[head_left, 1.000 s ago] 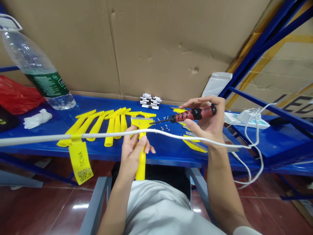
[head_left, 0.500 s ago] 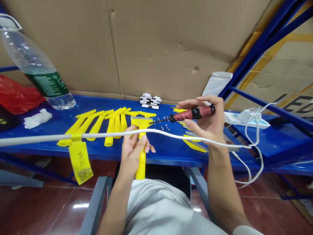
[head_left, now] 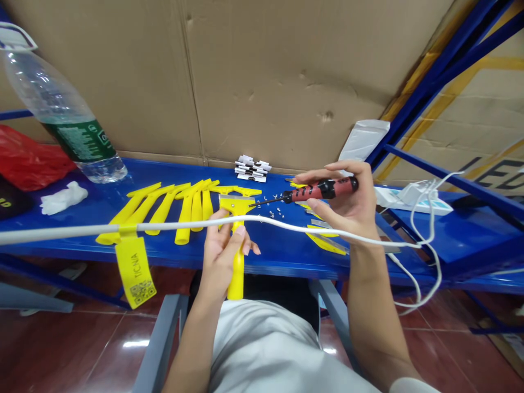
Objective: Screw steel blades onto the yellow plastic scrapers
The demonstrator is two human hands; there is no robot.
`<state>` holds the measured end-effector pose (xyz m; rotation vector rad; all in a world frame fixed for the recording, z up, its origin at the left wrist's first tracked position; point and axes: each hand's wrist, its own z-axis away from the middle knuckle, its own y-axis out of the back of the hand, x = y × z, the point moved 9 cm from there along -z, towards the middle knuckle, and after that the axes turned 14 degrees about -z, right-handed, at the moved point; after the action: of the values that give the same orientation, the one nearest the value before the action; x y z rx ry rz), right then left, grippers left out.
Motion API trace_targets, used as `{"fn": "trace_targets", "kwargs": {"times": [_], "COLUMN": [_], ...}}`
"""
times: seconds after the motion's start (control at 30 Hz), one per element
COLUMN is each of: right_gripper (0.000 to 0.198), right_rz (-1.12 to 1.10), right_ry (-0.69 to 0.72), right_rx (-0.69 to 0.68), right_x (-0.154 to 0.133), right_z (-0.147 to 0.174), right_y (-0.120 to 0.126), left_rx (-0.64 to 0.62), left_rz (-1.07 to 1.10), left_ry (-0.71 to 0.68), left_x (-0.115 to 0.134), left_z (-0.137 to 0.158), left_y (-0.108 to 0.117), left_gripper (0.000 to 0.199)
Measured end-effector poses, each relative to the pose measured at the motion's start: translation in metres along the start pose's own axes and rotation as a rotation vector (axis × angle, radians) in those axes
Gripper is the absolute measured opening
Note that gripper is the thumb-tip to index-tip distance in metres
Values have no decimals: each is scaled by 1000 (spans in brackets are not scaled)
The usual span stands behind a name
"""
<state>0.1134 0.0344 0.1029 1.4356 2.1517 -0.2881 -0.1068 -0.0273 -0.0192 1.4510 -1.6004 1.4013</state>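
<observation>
My left hand [head_left: 223, 254] is closed around the handle of a yellow scraper [head_left: 236, 275], its head pointing up and away from me. A screwdriver [head_left: 321, 190] with a red and black handle is gripped in the fingers of my right hand [head_left: 354, 204]. Its thin shaft reaches left, and the tip meets the right part of the scraper's head. Small screws [head_left: 271, 213] lie scattered on the blue table behind the shaft. More yellow scrapers [head_left: 164, 210] lie in a row left of my hands. Yellow blade-like pieces [head_left: 326, 243] rest below my right hand.
A white cable [head_left: 282, 222] with a yellow tag [head_left: 135, 270] crosses in front of the view. On the blue table [head_left: 164, 254] stand a plastic bottle [head_left: 77, 125] and a stack of white-and-black pieces [head_left: 252, 168]. A power strip [head_left: 429, 203] lies right; cardboard [head_left: 266, 82] rises behind.
The screwdriver's handle appears turned, with its red and black patches placed differently. My right fingers have shifted slightly. The left hand and scraper stay in place.
</observation>
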Motion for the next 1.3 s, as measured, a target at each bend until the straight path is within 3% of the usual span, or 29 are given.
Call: {"fn": "trace_targets", "kwargs": {"times": [0.23,0.5,0.63,0.8,1.07,1.3], "right_gripper": [57,57,51,58,57,56], "right_rz": [135,-14,12,135,-77,-2], "right_ry": [80,-40,0,81,-33,42], "right_rx": [167,2,42,173,-9,131], "right_x": [-5,-1,-2,-6,-4,-5], "right_z": [2,1,1,2,0,-1], "right_y": [17,-2,4,19,-6,8], "left_rx": [-5,-3,-4,-22,-14,-21], "left_rz": [-11,-4,1,4,4,11], "left_ry": [3,-6,-1,6,-1,19], "left_x": [1,-1,0,-2,-1,-1], "left_z": [0,0,0,0,0,0], "left_y": [-1,1,0,-1,0,-1], "left_gripper": [45,44,43,43,42,40]}}
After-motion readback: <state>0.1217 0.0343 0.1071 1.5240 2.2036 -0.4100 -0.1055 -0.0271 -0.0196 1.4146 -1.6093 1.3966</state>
